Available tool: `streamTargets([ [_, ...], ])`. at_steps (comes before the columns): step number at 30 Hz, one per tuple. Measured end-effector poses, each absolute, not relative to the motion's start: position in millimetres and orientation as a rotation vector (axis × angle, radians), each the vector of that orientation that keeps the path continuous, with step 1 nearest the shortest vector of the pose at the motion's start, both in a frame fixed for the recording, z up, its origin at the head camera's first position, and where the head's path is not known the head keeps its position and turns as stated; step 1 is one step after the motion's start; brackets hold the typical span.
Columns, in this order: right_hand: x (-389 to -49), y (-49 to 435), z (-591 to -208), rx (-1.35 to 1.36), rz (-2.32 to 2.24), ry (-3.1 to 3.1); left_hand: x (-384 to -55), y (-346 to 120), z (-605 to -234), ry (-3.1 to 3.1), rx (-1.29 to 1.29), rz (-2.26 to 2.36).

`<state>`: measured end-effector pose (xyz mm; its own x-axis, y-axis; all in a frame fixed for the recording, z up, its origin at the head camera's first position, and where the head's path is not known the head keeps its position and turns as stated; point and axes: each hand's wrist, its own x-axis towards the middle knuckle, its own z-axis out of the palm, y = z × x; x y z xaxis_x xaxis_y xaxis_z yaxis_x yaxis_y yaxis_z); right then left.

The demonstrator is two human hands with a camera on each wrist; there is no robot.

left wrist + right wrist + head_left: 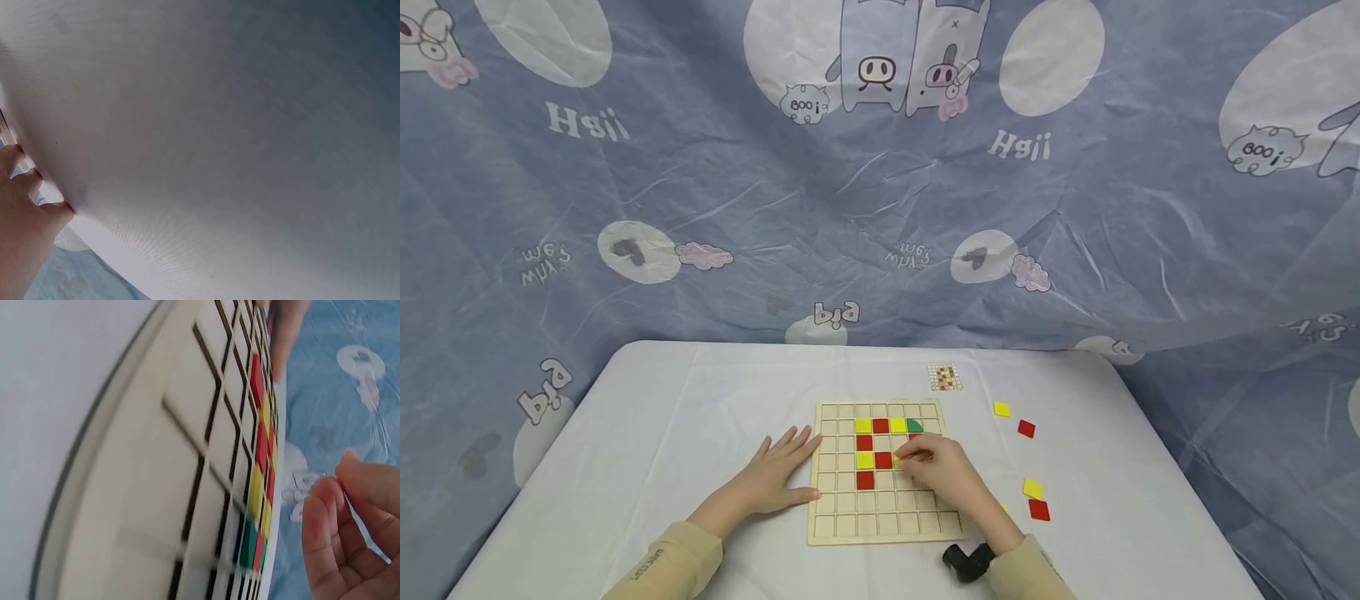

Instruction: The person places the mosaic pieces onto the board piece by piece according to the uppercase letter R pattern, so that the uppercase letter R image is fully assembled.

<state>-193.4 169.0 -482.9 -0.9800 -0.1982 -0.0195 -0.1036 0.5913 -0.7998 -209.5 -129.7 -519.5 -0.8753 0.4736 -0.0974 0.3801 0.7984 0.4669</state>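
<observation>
A wooden grid board (842,527) lies on the table, with red, yellow and green tiles in its cells. My left hand (778,475) rests at the board's left edge, fingers spread and thumb touching the rim; the left wrist view shows only part of this hand (28,219). Over the board's middle right hovers my right hand (936,468), its fingers bent close together near a yellow tile (896,461). The right wrist view shows no tile in that hand (356,531), which appears apart from the board. There a green tile (248,544), hidden in the head view, sits beside a yellow tile (255,490).
A small pattern card (944,377) lies beyond the board. Loose tiles, among them a yellow tile (1002,409) and a red tile (1026,428), are scattered to the right. A black object (966,563) lies by my right sleeve. Patterned cloth (850,200) hangs behind the table.
</observation>
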Motion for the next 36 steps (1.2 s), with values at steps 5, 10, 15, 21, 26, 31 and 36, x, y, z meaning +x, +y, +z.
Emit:
streamTargets([
  [5, -190, 200, -481, -0.070, -1.356, 2.737, -210, -130, -522, 2.780, 0.643, 0.642],
  [10, -180, 232, -482, 0.034, -1.279, 2.754, -212, -129, -523, 2.782, 0.637, 0.641],
  [15, -169, 259, -486, 0.089, -1.184, 2.758, -211, -130, -521, 2.777, 0.631, 0.649],
  [21, -158, 276, -493, 0.132, -1.103, 2.755, -210, -130, -518, 2.772, 0.633, 0.657],
  [26, -154, 281, -497, 0.147, -1.039, 2.763, -210, -129, -518, 2.773, 0.649, 0.663],
  [31, -153, 279, -498, 0.158, -0.998, 2.766, -210, -129, -520, 2.777, 0.649, 0.657],
  [36, -154, 277, -499, 0.195, -0.965, 2.747, -211, -130, -521, 2.781, 0.641, 0.651],
])
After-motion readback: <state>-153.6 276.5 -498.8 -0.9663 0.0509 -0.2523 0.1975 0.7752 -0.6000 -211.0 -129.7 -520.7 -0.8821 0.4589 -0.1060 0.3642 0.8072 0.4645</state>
